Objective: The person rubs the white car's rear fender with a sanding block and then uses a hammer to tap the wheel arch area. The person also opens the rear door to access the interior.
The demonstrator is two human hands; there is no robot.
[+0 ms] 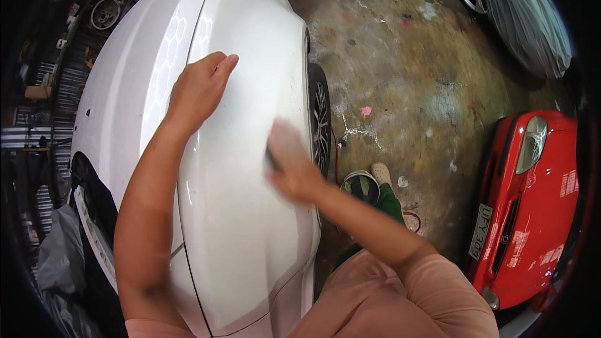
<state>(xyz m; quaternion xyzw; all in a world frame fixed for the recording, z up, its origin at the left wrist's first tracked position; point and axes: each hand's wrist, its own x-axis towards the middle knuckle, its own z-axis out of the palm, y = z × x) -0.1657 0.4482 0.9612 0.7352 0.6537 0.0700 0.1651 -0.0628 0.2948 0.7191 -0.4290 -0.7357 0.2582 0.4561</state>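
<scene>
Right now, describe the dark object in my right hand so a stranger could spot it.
Find the white car, then your right hand over it, near its wheel. At that blurred hand's left edge shows the dark object, a near-black patch against the car's white surface.

The right fingers (pixel 285 136) are blurred and mostly hide a dark object (pixel 270 158).

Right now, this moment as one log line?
left hand: over white car | right hand: blurred, holding dark item at white car | red car: far right
</scene>
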